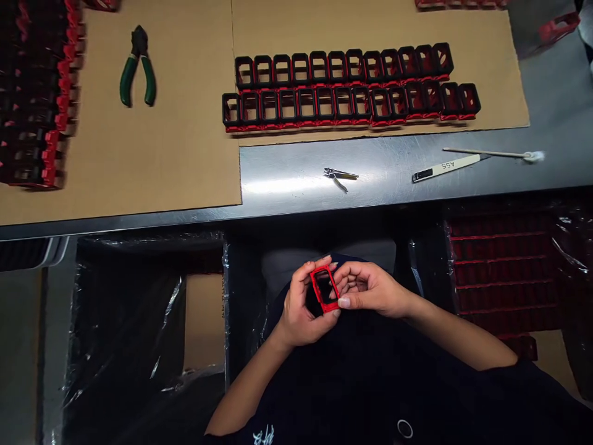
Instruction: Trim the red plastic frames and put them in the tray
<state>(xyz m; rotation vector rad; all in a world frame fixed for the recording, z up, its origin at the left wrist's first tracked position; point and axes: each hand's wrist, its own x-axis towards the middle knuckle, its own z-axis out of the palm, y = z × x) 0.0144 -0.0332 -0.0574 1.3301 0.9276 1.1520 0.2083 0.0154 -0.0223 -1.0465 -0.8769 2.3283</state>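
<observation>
Over my lap, in front of the bench edge, I hold a small red and black rectangular plastic frame (pixel 325 306) with an open middle. My left hand (pixel 299 312) is wrapped round its left side, thumb at the lower edge and fingers at the upper edge. My right hand (pixel 370 289) is at the right side, its thumb pressed on the lower right corner and the other fingers curled by the edge. The frame's far side is partly hidden by the fingers.
Two rows of similar red and black frames (pixel 306 104) stand on cardboard (pixel 185 142). Green-handled pliers (pixel 138 68), nail clippers (pixel 340 176), a cutter knife (pixel 447 167) and a cotton swab (pixel 491 152) lie on the bench. A plastic-lined box (pixel 504 272) of red parts is at right.
</observation>
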